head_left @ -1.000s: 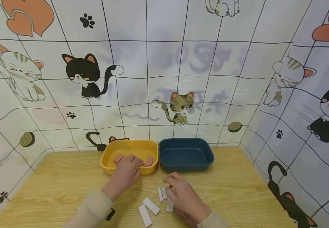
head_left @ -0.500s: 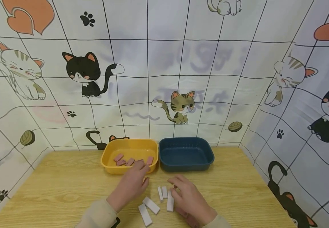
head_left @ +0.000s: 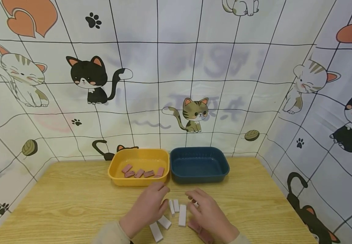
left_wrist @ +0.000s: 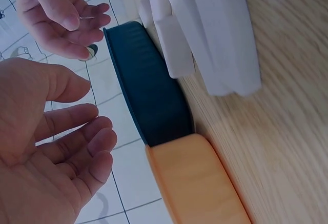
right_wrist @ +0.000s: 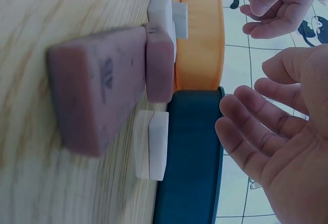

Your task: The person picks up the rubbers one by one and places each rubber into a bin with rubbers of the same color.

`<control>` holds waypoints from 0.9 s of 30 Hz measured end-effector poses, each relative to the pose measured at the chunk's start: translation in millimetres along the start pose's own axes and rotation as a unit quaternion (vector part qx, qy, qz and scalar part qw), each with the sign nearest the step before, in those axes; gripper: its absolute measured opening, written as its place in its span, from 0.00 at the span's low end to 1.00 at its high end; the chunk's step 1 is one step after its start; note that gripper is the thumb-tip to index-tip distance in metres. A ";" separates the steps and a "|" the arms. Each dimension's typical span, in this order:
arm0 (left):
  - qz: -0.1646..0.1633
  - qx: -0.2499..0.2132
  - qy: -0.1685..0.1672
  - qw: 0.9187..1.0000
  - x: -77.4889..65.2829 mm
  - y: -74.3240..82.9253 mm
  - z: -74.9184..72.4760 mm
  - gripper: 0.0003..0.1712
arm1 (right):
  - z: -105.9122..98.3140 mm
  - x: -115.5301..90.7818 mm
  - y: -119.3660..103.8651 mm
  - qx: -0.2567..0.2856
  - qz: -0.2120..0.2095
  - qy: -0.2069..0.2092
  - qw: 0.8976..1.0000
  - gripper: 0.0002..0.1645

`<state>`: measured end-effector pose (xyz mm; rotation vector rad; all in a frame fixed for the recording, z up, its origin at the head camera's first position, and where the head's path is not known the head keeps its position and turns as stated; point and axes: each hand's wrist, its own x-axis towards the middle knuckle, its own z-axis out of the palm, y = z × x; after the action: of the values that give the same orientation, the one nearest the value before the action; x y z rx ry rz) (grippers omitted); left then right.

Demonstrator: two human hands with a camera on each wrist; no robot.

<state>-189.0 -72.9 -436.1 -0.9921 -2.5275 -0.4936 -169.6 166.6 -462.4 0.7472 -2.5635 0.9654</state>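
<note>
My left hand [head_left: 148, 207] holds nothing, its fingers loosely bent above white blocks [left_wrist: 179, 49] on the table. The right hand [head_left: 208, 211] hovers opposite, and the right wrist view shows bare, relaxed fingers [right_wrist: 251, 126]. Beneath it lie two pink blocks [head_left: 202, 234], larger in the right wrist view, where one pink block [right_wrist: 97, 90] is nearest. Between the hands stands a white block [head_left: 182, 215], with two slimmer white pieces [head_left: 176, 205] beside it. Two more white blocks [head_left: 156, 232] lie by the left wrist, partly covered. Several pink pieces [head_left: 139, 173] sit inside the yellow bin [head_left: 127, 182].
A dark blue bin [head_left: 200, 179] stands right of the yellow one at the back of the wooden table [head_left: 57, 203]. Behind them hangs a white curtain [head_left: 142, 67] with grid lines and cartoon cats.
My left hand has drawn back from over the yellow bin, down and right toward the white blocks, uncovering the pink pieces. The right hand has shifted slightly right and down.
</note>
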 end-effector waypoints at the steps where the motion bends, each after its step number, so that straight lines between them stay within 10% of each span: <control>1: 0.002 -0.001 0.000 1.000 0.0 1.3 0.7 0.11 | -1.0 -0.9 0.2 0.004 0.006 -0.002 1.000 0.16; 14: 0.041 -0.028 -0.026 0.998 1.1 17.4 10.1 0.09 | -9.5 -7.6 3.1 -0.014 -0.045 0.059 0.997 0.18; 27: 0.061 -0.023 -0.047 0.997 4.7 31.6 14.4 0.10 | -20.8 -13.9 5.2 -0.003 -0.009 0.035 0.999 0.18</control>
<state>-173.1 -42.1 -440.6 -1.2057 -2.5273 -0.4803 -159.2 189.1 -456.1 0.7208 -2.4938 0.9602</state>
